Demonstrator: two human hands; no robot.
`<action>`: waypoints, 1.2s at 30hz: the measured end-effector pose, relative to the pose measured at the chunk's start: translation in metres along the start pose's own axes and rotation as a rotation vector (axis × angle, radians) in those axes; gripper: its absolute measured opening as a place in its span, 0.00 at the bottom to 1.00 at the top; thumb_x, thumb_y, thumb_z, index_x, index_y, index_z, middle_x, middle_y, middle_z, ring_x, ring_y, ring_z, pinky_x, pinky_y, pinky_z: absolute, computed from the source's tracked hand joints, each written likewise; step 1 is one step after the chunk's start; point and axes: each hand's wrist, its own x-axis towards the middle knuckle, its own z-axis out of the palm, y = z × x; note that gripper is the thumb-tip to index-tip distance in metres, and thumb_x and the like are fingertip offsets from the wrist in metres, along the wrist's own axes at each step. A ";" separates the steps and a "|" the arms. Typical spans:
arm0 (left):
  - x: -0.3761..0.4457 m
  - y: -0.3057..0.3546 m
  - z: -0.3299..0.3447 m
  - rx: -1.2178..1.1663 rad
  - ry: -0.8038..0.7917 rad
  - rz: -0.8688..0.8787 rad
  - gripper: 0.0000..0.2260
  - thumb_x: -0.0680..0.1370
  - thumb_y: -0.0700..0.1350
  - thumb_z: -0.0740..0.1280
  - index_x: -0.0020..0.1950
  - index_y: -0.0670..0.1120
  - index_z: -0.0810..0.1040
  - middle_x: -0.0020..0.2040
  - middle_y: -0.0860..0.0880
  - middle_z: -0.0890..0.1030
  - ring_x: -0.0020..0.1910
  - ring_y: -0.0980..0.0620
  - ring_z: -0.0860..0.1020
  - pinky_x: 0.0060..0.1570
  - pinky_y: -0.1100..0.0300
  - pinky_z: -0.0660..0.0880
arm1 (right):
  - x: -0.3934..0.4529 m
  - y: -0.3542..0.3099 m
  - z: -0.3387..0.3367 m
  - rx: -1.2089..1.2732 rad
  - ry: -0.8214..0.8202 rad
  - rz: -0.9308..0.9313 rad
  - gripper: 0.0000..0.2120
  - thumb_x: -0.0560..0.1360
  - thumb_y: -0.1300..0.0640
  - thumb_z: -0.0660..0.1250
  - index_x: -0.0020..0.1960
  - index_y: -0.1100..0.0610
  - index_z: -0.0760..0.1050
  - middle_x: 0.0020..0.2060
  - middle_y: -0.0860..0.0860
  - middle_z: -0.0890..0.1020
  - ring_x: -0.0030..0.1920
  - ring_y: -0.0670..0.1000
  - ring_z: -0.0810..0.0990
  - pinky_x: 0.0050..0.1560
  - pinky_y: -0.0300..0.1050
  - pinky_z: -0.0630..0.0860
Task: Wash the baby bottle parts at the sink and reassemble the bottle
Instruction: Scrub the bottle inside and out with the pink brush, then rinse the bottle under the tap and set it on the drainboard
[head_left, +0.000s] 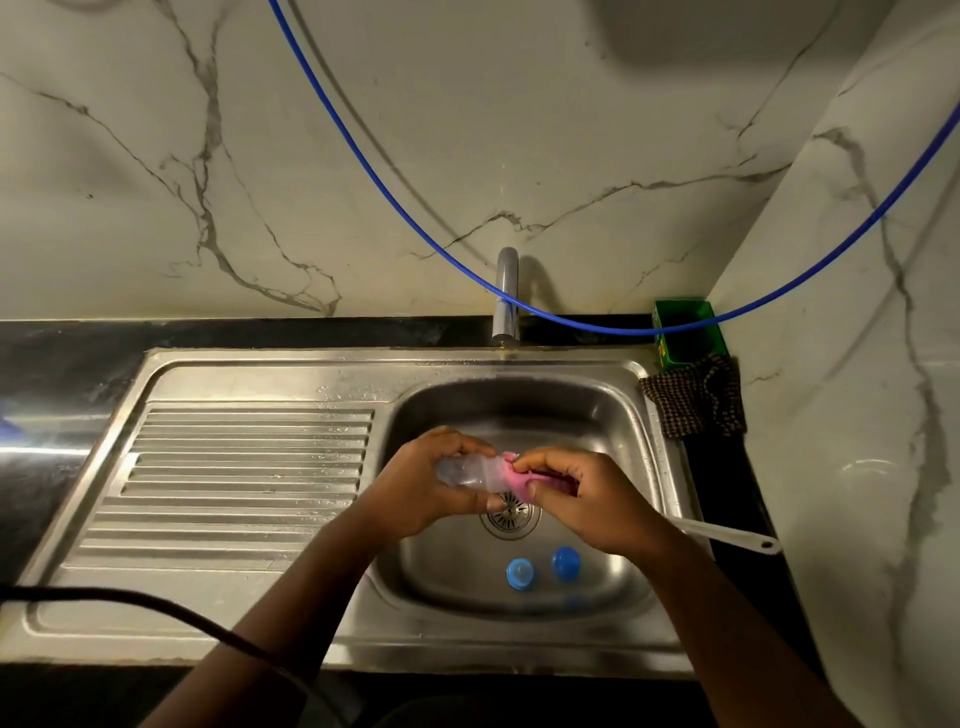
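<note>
Left hand (415, 483) fingers wrapped round the clear bottle (465, 472) over the sink (613, 519), right hand (582, 499) fingers pinching a pink cloth (514, 475) into its mouth.

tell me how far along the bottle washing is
Done: the bottle is taken apart; two blue parts lie in the sink basin. In hand: the left hand grips the clear bottle body while the right hand works a pink scrubber at its mouth. Left: the blue parts and reassembly.
</note>
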 end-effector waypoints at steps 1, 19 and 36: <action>0.002 -0.003 -0.002 0.077 -0.003 0.032 0.26 0.64 0.54 0.84 0.59 0.54 0.83 0.53 0.59 0.78 0.52 0.58 0.79 0.49 0.66 0.78 | 0.000 0.002 0.004 -0.002 -0.016 0.038 0.12 0.77 0.60 0.75 0.59 0.51 0.84 0.53 0.46 0.87 0.55 0.43 0.85 0.57 0.40 0.81; -0.012 -0.003 0.070 -0.474 0.132 -0.233 0.19 0.76 0.58 0.69 0.61 0.47 0.77 0.51 0.49 0.86 0.49 0.52 0.85 0.46 0.58 0.81 | -0.033 0.066 -0.034 -0.307 0.624 0.198 0.13 0.75 0.58 0.75 0.58 0.47 0.81 0.47 0.47 0.86 0.45 0.51 0.85 0.43 0.47 0.82; 0.016 0.005 0.080 -0.594 0.144 -0.313 0.13 0.78 0.46 0.73 0.62 0.54 0.80 0.55 0.53 0.86 0.54 0.54 0.84 0.55 0.55 0.81 | -0.029 0.089 -0.010 -0.390 0.640 -0.092 0.26 0.74 0.60 0.68 0.72 0.52 0.74 0.68 0.45 0.78 0.68 0.51 0.78 0.70 0.46 0.74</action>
